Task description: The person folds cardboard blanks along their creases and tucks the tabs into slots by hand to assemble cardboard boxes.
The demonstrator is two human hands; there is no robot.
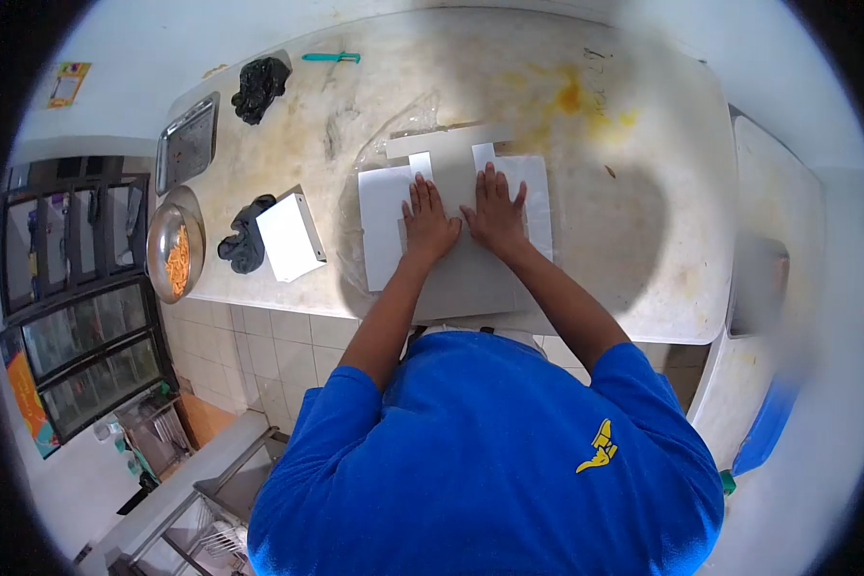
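Note:
A flat, unfolded cardboard box blank [466, 283] lies in front of me, grey in the middle with white flaps at both sides. My left hand [432, 226] presses flat on its left part, fingers stretched toward a small white tab. On the right part rests my right hand [496, 213], palm down with the fingers spread. Neither hand grips anything. Under the blank, clear plastic film [352, 226] shows along the left edge. To the left stands a folded white box [290, 238], touching a crumpled black plastic bag [243, 248].
At the far left are a metal bowl [194, 235] with orange strips and a metal tray [211, 117]. Another black bag [260, 89] and a teal knife [332, 58] lie at the back. Yellow stains mark the table [643, 211]. A glass-fronted cabinet [91, 331] stands left.

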